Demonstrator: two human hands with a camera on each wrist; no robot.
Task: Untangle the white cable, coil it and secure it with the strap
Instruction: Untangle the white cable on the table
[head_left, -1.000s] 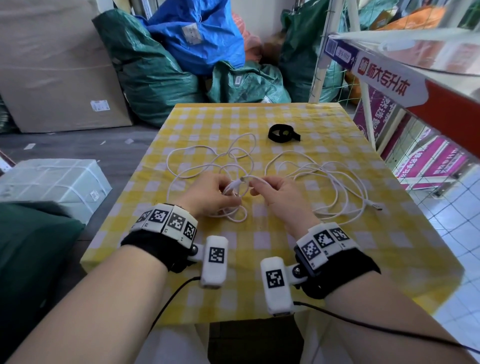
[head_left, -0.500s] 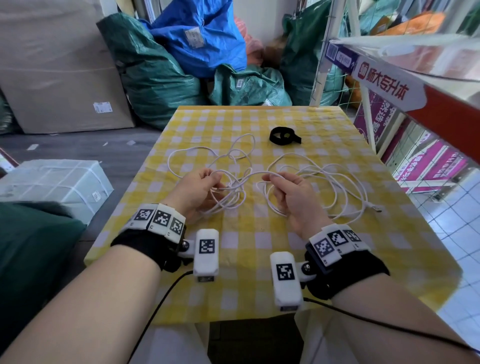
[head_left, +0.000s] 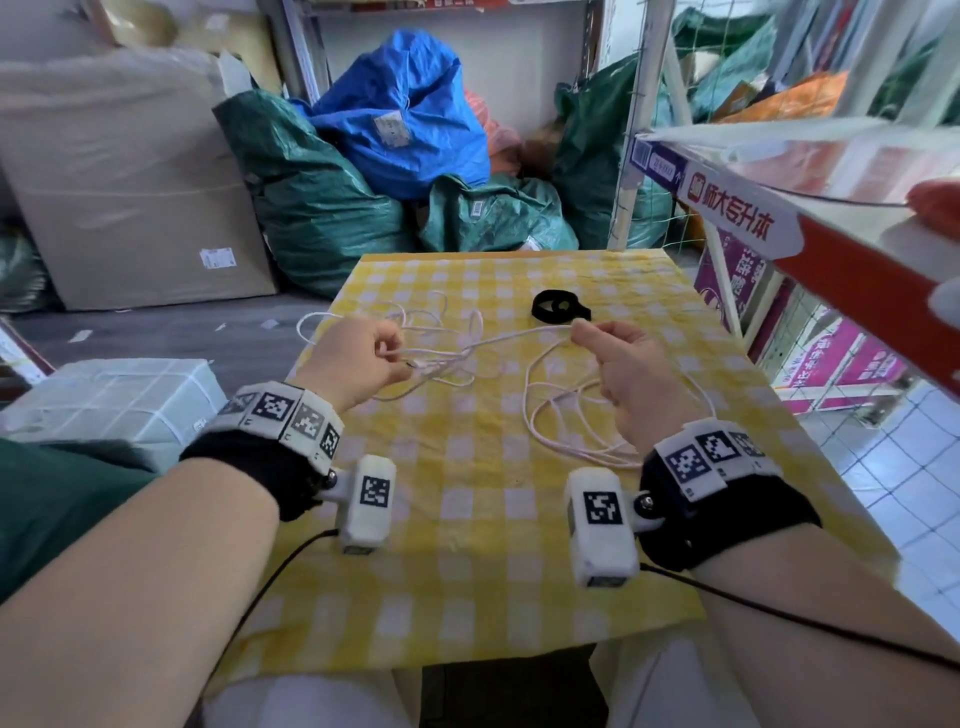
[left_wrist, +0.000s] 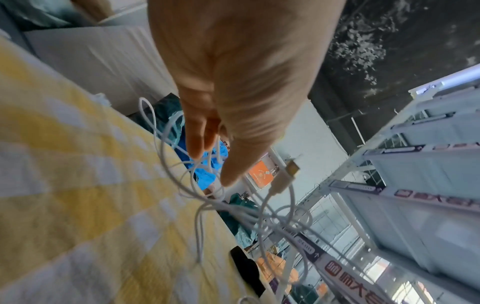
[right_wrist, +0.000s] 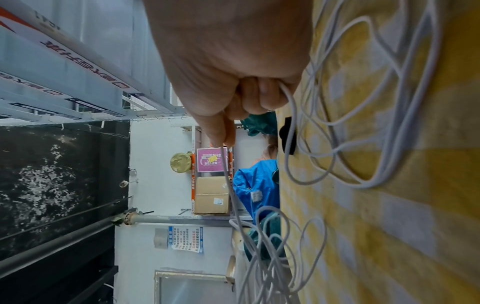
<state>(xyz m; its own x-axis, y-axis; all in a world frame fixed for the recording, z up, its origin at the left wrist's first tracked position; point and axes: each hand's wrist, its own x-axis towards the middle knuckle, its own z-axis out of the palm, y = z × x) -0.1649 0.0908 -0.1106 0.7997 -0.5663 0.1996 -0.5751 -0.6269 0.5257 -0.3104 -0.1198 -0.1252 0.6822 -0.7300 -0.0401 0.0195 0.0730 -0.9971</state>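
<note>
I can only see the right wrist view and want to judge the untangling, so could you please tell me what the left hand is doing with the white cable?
Observer: The left hand pinches a strand of the white cable above the yellow checked tablecloth, apart from the right hand, with a taut strand between them.
Operator: Thank you. Can you see a connector?
Observer: Yes, in the left wrist view a plug end hangs free just beyond the left fingertips.
Operator: And is the strap still untouched?
Observer: The black strap lies on the cloth beyond both hands, with neither hand on it.
</note>
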